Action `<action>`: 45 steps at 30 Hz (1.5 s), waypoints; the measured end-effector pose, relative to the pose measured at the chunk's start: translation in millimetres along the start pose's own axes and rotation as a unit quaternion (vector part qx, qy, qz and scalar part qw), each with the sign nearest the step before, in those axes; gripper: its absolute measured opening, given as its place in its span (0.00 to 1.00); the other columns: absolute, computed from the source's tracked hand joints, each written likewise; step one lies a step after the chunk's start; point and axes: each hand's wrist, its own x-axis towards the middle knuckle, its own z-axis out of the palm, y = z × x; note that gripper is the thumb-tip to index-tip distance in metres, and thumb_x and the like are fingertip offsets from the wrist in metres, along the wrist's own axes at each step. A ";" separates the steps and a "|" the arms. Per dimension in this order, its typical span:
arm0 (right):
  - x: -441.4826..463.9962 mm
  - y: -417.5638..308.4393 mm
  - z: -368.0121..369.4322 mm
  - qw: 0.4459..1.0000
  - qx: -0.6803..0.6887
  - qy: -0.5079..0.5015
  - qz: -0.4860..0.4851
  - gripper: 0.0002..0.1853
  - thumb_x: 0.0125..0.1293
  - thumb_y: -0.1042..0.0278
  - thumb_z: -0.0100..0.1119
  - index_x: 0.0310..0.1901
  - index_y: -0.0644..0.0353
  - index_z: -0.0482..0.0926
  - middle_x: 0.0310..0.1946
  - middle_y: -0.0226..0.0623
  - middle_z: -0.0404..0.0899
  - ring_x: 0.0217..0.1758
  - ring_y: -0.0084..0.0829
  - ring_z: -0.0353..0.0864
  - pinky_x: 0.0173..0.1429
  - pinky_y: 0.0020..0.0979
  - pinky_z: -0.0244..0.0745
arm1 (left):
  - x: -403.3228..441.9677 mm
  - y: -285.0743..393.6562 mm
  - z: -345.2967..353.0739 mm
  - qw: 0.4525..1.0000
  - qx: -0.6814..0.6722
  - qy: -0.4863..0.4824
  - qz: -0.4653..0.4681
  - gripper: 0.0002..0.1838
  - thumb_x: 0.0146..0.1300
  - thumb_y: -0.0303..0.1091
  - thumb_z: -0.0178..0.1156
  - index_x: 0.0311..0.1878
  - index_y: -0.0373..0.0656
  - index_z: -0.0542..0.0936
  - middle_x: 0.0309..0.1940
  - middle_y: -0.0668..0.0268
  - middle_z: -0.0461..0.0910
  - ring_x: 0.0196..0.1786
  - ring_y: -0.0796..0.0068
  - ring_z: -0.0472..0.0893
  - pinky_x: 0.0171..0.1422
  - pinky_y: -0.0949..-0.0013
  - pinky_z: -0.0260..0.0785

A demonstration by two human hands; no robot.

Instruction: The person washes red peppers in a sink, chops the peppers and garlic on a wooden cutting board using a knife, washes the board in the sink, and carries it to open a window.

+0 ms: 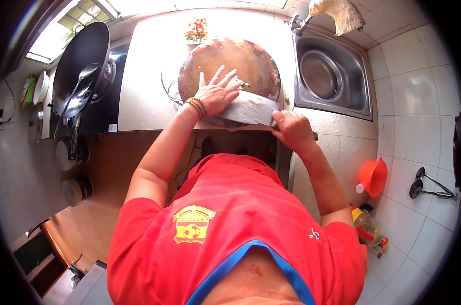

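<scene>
A cleaver (248,108) lies tilted low over the near part of a round wooden chopping board (235,56), its broad blade wet and pale. My right hand (294,131) is closed around the handle end, at the board's right edge. With fingers spread, my left hand (217,95) rests at the blade's left end, a beaded bracelet (196,108) on the wrist. Small pale bits of chopped food (242,84) show beside its fingertips; their kind is too small to tell. Part of the board is hidden under the hand and blade.
A steel sink (360,94) holding a round metal basin (321,74) is at the right. On the stove at left sits a black wok (80,63) with a ladle (83,76). A patterned packet (196,30) stands behind the board. An orange plastic container (373,177) and bottles (367,229) are lower right.
</scene>
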 end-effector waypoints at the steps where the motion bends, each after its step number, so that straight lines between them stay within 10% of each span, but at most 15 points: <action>1: -7.4 3.9 0.3 1.000 -0.001 0.001 0.000 0.17 0.50 0.62 0.68 0.37 0.58 0.72 0.26 0.38 0.76 0.32 0.39 0.81 0.34 0.37 0.75 | 6.3 -8.5 0.8 1.000 -0.002 -0.027 -0.003 0.26 0.71 0.50 0.37 0.70 0.55 0.63 0.76 0.70 0.45 0.78 0.59 0.37 0.69 0.25 0.30; 5: -40.2 7.5 8.8 0.992 0.096 0.079 0.019 0.14 0.56 0.66 0.64 0.41 0.59 0.73 0.25 0.38 0.77 0.25 0.36 0.80 0.29 0.34 0.75 | 25.8 -38.0 11.5 0.956 -0.213 0.199 0.029 0.17 0.67 0.39 0.48 0.53 0.44 0.78 0.58 0.58 0.74 0.64 0.56 0.68 0.67 0.50 0.60; 7: -49.9 -3.1 23.0 0.808 0.515 0.015 0.286 0.11 0.63 0.67 0.58 0.43 0.62 0.73 0.24 0.33 0.76 0.19 0.26 0.77 0.24 0.28 0.74 | 23.8 -27.7 10.9 0.947 -0.163 0.278 0.010 0.13 0.62 0.33 0.53 0.47 0.40 0.80 0.49 0.56 0.78 0.55 0.53 0.73 0.61 0.61 0.65; 11: -37.5 -16.8 63.7 0.539 0.740 0.113 0.386 0.06 0.69 0.68 0.50 0.36 0.61 0.70 0.21 0.31 0.73 0.17 0.21 0.72 0.20 0.24 0.70 | 22.1 -11.2 25.7 0.947 -0.150 0.276 -0.060 0.16 0.58 0.24 0.51 0.50 0.37 0.77 0.50 0.53 0.77 0.58 0.51 0.71 0.63 0.58 0.64; 29: 22.9 -68.1 101.0 0.592 0.732 0.057 0.332 0.06 0.69 0.69 0.48 0.35 0.62 0.68 0.18 0.33 0.73 0.14 0.23 0.73 0.18 0.26 0.71 | 40.7 33.7 75.3 0.905 -0.160 0.357 -0.168 0.24 0.67 0.29 0.46 0.64 0.28 0.64 0.65 0.46 0.63 0.70 0.48 0.58 0.75 0.57 0.49; 45: 200.0 -50.0 48.6 0.608 0.741 0.087 0.270 0.05 0.66 0.71 0.48 0.34 0.62 0.71 0.20 0.30 0.72 0.17 0.20 0.72 0.20 0.24 0.71 | 101.6 -89.7 -53.6 0.846 -0.270 0.440 -0.135 0.16 0.65 0.34 0.54 0.51 0.35 0.75 0.49 0.44 0.76 0.58 0.44 0.71 0.62 0.52 0.63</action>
